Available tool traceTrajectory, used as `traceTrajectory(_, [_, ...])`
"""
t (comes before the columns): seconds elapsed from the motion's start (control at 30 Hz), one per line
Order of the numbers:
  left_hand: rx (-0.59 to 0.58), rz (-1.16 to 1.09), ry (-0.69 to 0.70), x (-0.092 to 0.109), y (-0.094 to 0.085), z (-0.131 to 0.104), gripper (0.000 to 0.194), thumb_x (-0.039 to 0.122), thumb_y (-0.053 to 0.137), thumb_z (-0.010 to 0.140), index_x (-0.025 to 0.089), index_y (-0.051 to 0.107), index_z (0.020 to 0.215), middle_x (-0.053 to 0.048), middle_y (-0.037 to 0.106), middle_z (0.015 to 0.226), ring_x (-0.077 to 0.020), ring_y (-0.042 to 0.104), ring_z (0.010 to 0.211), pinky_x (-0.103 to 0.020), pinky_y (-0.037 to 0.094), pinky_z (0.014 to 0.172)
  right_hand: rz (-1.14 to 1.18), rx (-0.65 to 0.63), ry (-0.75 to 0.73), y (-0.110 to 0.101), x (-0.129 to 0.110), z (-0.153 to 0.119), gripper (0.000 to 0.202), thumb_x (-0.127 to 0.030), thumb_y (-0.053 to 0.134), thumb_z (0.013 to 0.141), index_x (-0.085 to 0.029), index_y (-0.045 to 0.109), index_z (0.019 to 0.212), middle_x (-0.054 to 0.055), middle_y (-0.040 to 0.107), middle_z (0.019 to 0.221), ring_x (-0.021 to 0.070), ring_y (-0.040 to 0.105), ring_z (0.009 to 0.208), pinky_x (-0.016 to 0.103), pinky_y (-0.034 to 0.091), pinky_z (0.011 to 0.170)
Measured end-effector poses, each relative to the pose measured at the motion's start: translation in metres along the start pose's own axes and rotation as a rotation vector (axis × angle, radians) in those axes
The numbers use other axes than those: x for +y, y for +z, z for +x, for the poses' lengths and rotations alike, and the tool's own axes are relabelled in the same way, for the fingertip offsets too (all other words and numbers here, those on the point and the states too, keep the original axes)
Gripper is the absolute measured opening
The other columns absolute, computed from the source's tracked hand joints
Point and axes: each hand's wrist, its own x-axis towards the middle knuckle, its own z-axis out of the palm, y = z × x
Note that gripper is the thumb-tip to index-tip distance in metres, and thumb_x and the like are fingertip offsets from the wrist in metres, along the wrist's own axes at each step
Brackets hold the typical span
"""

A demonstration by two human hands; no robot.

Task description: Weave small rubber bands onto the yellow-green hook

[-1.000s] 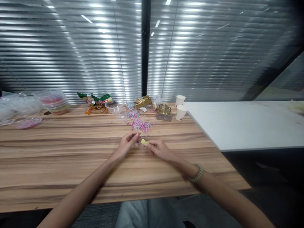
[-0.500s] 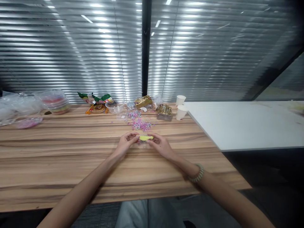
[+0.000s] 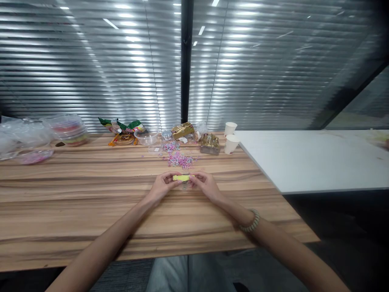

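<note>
My left hand (image 3: 162,187) and right hand (image 3: 206,185) each pinch one end of a small yellow strip (image 3: 181,177), fingers (image 3: 171,181) pressed on it, holding it level just above the wooden surface (image 3: 75,194). I judge I'm mid-stretch or straightening it; next calls for steady, even tension. Just beyond the fingers lies a scatter of pink bits (image 3: 180,159); farther off to the right, two paper cups (image 3: 231,138).

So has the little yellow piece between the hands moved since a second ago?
Yes. The yellow piece has risen slightly toward the pink pile, now stretched level between the left hand and the right hand.
</note>
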Motion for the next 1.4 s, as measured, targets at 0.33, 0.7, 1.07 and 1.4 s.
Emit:
traceTrajectory(0.33, [-0.103, 0.081, 0.068, -0.008, -0.004, 0.001, 0.033, 0.033, 0.07, 0.064, 0.014, 0.064, 0.09, -0.007, 0.067, 0.087, -0.0178, 0.06, 0.076, -0.027, 0.046, 0.068, -0.474, -0.034, -0.327, -0.003, -0.009, -0.005, 0.022, -0.028, 0.057, 0.08, -0.02, 0.064, 0.1, 0.005, 0.064, 0.094, 0.017, 0.058, 0.087, 0.029, 0.046, 0.078])
traceTrajectory(0.7, [-0.084, 0.506, 0.428, -0.005, -0.009, -0.002, 0.02, 0.028, 0.059, 0.076, 0.017, 0.065, 0.091, -0.005, 0.064, 0.082, -0.0155, 0.056, 0.074, -0.026, 0.043, 0.067, -0.627, -0.088, -0.39, -0.003, -0.01, -0.008, 0.023, -0.025, 0.053, 0.083, -0.021, 0.061, 0.105, 0.004, 0.064, 0.098, 0.0166, 0.059, 0.088, 0.028, 0.045, 0.08])
traceTrajectory(1.07, [0.001, 0.542, 0.499, -0.001, -0.003, -0.007, 0.015, 0.026, 0.057, 0.078, 0.016, 0.066, 0.086, -0.006, 0.065, 0.08, -0.0153, 0.056, 0.073, -0.025, 0.042, 0.065, -0.601, -0.035, -0.325, 0.002, -0.015, -0.01, 0.019, -0.025, 0.054, 0.082, -0.02, 0.064, 0.098, 0.004, 0.065, 0.093, 0.016, 0.061, 0.08, 0.026, 0.046, 0.074])
traceTrajectory(1.4, [0.078, 0.546, 0.463, -0.004, 0.002, -0.008, 0.014, 0.03, 0.059, 0.076, 0.018, 0.067, 0.079, -0.003, 0.065, 0.072, -0.0123, 0.053, 0.062, -0.022, 0.04, 0.057, -0.625, 0.004, -0.311, 0.003, -0.015, -0.012, 0.017, -0.027, 0.054, 0.082, -0.017, 0.066, 0.09, 0.004, 0.066, 0.083, 0.0146, 0.06, 0.071, 0.023, 0.045, 0.068])
